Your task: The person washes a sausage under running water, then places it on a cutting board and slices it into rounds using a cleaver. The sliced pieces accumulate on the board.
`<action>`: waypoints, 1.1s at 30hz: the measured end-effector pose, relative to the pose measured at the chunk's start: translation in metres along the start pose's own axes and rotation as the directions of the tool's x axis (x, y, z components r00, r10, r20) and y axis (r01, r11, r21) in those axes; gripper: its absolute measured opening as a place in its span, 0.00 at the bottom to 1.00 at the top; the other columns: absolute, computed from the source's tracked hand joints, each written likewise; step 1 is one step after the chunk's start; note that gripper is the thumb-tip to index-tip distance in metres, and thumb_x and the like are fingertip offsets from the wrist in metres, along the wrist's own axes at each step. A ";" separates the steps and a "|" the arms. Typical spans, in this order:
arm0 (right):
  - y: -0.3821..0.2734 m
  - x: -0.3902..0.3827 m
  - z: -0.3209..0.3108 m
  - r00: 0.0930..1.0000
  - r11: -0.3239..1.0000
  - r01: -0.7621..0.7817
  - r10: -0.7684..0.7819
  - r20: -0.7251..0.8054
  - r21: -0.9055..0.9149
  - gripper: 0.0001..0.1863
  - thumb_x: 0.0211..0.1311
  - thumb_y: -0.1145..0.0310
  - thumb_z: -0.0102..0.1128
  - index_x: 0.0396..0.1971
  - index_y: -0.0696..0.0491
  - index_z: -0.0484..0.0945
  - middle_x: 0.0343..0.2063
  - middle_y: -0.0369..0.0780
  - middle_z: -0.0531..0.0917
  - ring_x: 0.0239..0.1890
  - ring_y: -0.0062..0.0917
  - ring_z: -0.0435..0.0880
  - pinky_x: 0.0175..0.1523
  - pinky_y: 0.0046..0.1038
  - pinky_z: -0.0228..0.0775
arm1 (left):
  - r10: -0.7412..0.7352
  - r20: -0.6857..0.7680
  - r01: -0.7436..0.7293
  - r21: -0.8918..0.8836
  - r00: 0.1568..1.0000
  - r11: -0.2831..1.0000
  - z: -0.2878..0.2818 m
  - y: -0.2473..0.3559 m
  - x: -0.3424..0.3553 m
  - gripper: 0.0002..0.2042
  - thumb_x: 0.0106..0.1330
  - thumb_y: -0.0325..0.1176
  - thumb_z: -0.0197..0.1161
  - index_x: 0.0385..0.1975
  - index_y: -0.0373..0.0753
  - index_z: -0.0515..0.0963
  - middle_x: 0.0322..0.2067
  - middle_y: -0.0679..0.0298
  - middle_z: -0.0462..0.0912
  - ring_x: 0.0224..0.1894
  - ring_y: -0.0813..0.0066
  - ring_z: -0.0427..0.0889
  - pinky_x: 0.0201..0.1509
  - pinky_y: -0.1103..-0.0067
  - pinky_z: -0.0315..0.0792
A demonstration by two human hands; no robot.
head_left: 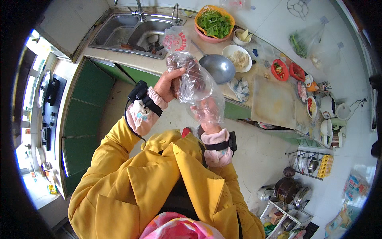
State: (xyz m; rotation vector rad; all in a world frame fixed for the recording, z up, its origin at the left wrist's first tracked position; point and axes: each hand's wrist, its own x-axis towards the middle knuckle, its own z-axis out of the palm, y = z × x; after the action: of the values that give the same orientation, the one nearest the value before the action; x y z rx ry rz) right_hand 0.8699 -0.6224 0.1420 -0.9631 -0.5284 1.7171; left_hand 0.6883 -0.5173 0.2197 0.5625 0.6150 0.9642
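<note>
The thin clear plastic bag [195, 85] with a dark reddish-brown lump inside is held up in front of the chest, over the pale tiled floor [258, 151] and just short of the counter edge. It looks soft, limp and crinkly, probably slick to the touch, and the lump at its top end seems to carry nearly all the weight, so the film below it hangs loose. The safest hold is likely around the lump itself or the gathered film right beside it; a pinch on loose film alone could slip or tear.

The left hand [169, 85], at the bag's nine o'clock, is closed around the lump through the plastic, thumb over the top. The right hand [207, 113], at the bag's five o'clock, is wrapped inside the lower film with its fingers curled into it; how firmly it holds I cannot tell.

The long beige countertop [274, 103] runs from twelve to three o'clock in the head view. On it, from large to small: the double steel sink [133, 34] at eleven o'clock, the pale rectangular cutting board [274, 101] at two o'clock, the grey metal wok [218, 68] just beyond the bag, the orange colander of green leaves [215, 24] at twelve o'clock, and the white bowl of pale shreds [238, 59]. Green cabinet doors [85, 115] sit at nine o'clock.
</note>
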 end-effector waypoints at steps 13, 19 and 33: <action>-0.003 0.015 0.015 0.675 0.378 0.724 -0.560 0.481 -0.577 0.29 0.56 0.60 0.71 0.55 0.55 0.73 0.46 0.40 0.80 0.41 0.29 0.82 0.42 0.28 0.75 | 0.292 -0.141 -0.189 0.494 0.946 0.849 0.004 -0.010 -0.017 0.18 0.70 0.45 0.60 0.42 0.31 0.76 0.34 0.66 0.81 0.34 0.81 0.78 0.41 0.80 0.74; 0.002 0.005 0.019 0.958 0.994 0.097 -0.076 0.278 -0.060 0.35 0.52 0.58 0.75 0.57 0.58 0.71 0.45 0.40 0.81 0.42 0.27 0.82 0.46 0.28 0.76 | 0.358 -0.214 -0.221 0.480 0.909 0.849 -0.003 -0.017 -0.013 0.26 0.74 0.54 0.48 0.41 0.33 0.77 0.32 0.68 0.79 0.32 0.82 0.73 0.37 0.81 0.69; 0.008 0.021 -0.010 0.942 0.742 0.336 -0.253 0.222 -0.579 0.21 0.61 0.63 0.63 0.51 0.59 0.75 0.44 0.38 0.81 0.43 0.24 0.79 0.50 0.27 0.71 | 0.455 -0.342 -0.329 0.366 0.822 0.870 -0.016 -0.045 -0.009 0.11 0.67 0.28 0.61 0.46 0.32 0.75 0.36 0.66 0.82 0.35 0.82 0.79 0.38 0.82 0.73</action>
State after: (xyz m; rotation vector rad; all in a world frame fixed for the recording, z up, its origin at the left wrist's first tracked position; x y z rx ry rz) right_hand 0.8708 -0.6067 0.1232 -1.1394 -1.3158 1.3304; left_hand 0.6993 -0.5430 0.1794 0.7751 1.0685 1.4249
